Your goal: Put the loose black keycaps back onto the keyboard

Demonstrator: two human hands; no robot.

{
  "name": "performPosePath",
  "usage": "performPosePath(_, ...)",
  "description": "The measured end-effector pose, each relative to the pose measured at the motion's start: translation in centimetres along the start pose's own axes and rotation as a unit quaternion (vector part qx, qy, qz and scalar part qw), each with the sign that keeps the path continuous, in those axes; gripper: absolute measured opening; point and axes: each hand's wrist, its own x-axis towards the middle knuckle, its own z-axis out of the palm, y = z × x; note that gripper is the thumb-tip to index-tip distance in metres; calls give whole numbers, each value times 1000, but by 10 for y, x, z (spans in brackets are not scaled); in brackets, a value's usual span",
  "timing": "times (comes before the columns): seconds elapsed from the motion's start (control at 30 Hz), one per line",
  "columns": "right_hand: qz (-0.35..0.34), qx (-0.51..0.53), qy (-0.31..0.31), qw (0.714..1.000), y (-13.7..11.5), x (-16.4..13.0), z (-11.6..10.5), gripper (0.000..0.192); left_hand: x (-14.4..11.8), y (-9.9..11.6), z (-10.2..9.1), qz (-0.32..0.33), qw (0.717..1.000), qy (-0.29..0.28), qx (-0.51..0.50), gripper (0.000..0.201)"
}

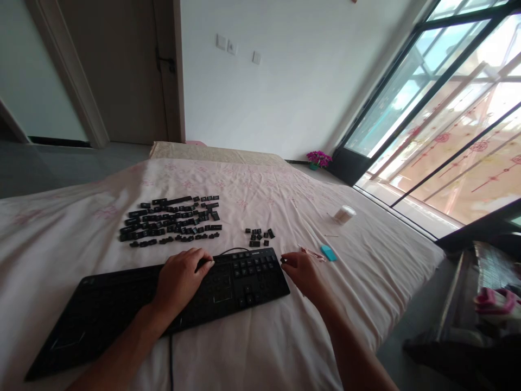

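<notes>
On the far-edge side of the bed (244, 187) from my left hand (181, 276), loose keycaps (171, 223) lie in rough rows, with a smaller cluster (259, 237) just past the keyboard (222, 290), which sits toward the near edge. My left hand and forearm block its middle; that grip is curled, thumb near fingers, and I cannot tell whether it pinches anything. My right hand (302, 271) is just off the keyboard's right end, its grip pinching a small black piece (284, 260) and partly hiding a pink tool (315, 254) near a blue piece (328, 252). A cable (171, 358) runs toward the near edge.

The bed wears a wrinkled sheet with pink flowers; past its far edge I have a pale wall (285, 81) and a dark door (122, 70), past its right edge a large window (402, 65).

Toward that right edge is a clear tub (345, 214), its pale contents too blurred to name; a thin stick (331, 235) lies near it. A green pot (313, 166) beyond the bed holds magenta flowers (319, 158)
</notes>
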Motion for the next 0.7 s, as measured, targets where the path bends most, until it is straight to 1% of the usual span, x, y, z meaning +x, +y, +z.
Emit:
performPosePath(0.1,-24,12,18,999,-2,-9,4,29,0,0,0,0,1000,0,12,13)
performPosePath(0.23,-27,6,26,999,-7,-14,5,30,0,1,0,-4,1000,-3,25,15)
performPosePath(0.4,-35,59,24,997,-3,-15,9,29,0,1,1,-9,1000,-4,28,16)
performPosePath(0.5,-44,97,11,994,3,-16,11,33,0,1,1,-10,1000,-3,28,16)
performPosePath(0.6,-60,122,-20,991,9,-16,11,40,0,2,0,-11,1000,-3,26,16)
performPosePath(0.7,-77,135,-39,987,13,-13,11,41,0,1,-1,-14,1000,-5,23,17)
